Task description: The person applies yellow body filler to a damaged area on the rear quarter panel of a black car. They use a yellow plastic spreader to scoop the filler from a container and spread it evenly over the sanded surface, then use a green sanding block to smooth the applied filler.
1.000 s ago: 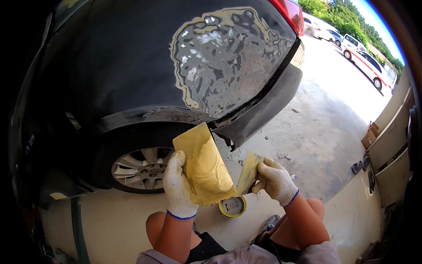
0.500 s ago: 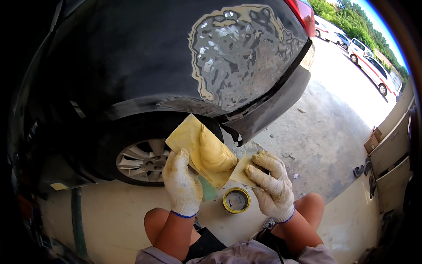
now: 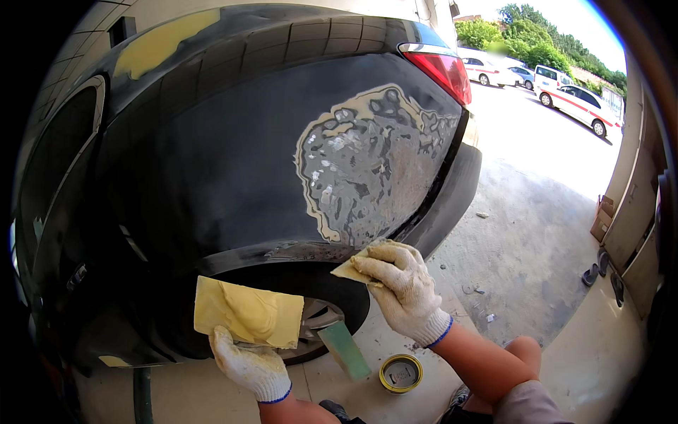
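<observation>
My left hand (image 3: 248,364), in a white knit glove, is closed on the lower edge of a flat yellow putty board (image 3: 286,318). A thick mound of yellow body filler (image 3: 253,311) lies on the board. My gloved right hand (image 3: 402,286) grips a thin yellowish putty spreader (image 3: 347,272), its fingers smeared with filler. The spreader is just below the sanded patch (image 3: 367,169) of bare metal and filler rings on the black car's rear panel (image 3: 205,162). Whether it touches the panel, I cannot tell.
An opened tin (image 3: 401,373) with a yellow rim stands on the floor. Near it, a green block (image 3: 344,350) leans by the car's wheel (image 3: 318,321). Dark slippers (image 3: 590,274) and a cardboard box (image 3: 602,218) are at the right. White cars (image 3: 590,106) are parked outside.
The view has tilted up, showing more of the car. The spreader has come away from the board and up toward the panel in my right hand. The board has moved left and been turned.
</observation>
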`<state>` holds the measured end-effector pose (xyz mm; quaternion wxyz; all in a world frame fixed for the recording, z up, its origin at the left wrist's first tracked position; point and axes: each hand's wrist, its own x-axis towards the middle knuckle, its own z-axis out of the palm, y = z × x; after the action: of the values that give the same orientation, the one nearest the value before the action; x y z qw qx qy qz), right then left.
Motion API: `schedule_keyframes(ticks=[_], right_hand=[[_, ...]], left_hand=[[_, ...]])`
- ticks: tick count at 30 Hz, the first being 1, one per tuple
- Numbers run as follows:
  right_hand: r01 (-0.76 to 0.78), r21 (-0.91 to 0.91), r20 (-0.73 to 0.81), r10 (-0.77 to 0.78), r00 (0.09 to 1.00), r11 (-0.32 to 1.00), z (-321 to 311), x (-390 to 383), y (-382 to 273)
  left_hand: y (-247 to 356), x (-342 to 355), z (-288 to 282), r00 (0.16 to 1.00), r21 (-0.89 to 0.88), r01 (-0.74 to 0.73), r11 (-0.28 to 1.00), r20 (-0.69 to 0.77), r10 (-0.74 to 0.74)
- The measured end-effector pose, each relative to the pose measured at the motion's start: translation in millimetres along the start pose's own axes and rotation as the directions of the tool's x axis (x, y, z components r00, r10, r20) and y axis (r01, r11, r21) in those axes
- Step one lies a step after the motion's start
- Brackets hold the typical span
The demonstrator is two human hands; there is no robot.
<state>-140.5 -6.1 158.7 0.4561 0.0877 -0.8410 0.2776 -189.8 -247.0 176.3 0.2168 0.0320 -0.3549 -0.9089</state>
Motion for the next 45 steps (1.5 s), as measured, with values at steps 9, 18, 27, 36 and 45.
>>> schedule_keyframes(ticks=[9, 18, 27, 36, 45], right_hand=[[0.087, -0.294, -0.477, -0.225, 0.850, 0.952, 46, 196, 10], [-0.112, -0.232, -0.481, -0.014, 0.877, 0.966, 109, 144, -14], [-0.109, -0.188, -0.415, 0.021, 0.910, 0.976, 143, 68, -18], [-0.127, -0.195, -0.316, 0.060, 0.947, 0.973, 156, 20, -22], [0.076, -0.052, -0.087, -0.080, 0.993, 0.996, 46, -47, -15]], left_hand=[[-11, 25, -37, 0.988, 0.049, 0.110, 0.993, 0.101, -0.114], [-9, 20, -39, 0.971, 0.015, 0.162, 0.987, 0.174, -0.162], [-1, 24, -44, 0.968, -0.016, 0.166, 0.986, 0.194, -0.160], [5, 18, -30, 0.991, -0.062, 0.047, 0.997, 0.129, -0.039], [-22, 18, -33, 0.981, -0.029, 0.040, 0.999, 0.189, -0.034]])
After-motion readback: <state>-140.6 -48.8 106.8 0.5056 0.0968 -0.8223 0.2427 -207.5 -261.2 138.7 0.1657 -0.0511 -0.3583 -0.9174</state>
